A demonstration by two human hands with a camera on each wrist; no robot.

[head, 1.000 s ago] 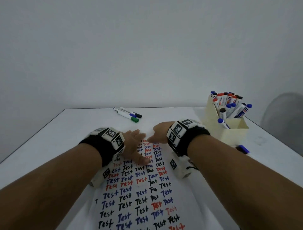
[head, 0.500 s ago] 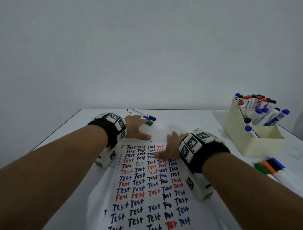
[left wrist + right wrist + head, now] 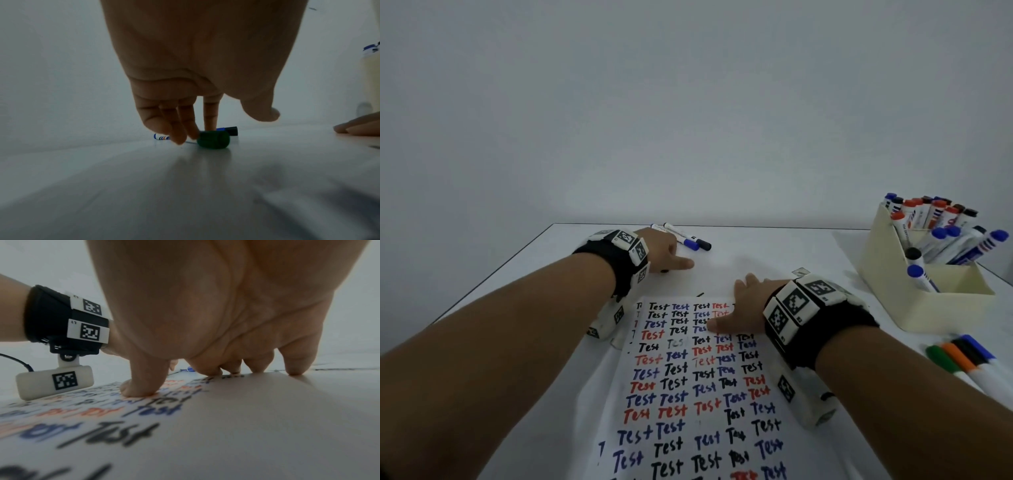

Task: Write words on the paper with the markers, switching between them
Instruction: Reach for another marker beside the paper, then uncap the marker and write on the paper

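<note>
The white paper [image 3: 688, 377], filled with rows of "Test" in black, blue and red, lies on the table in front of me. My right hand [image 3: 739, 305] presses flat on its top right corner, with thumb [image 3: 141, 386] and fingertips down on the sheet. My left hand [image 3: 671, 260] reaches beyond the paper's far edge. Its fingers [image 3: 209, 116] point down and touch a green-capped marker [image 3: 213, 139], while the thumb stays off it. Just behind lie a blue-capped marker [image 3: 690, 244] and a black-capped marker [image 3: 703, 245].
A cream box [image 3: 914, 301] stuffed with several markers stands at the right. Several loose markers [image 3: 962, 356] in green, orange, black and blue lie near the right edge. The table's far edge [image 3: 756, 226] meets a plain wall.
My left hand left the top of the paper, moved away to the far markers and lowered its fingers onto the green one. The right hand stayed pressed on the sheet.
</note>
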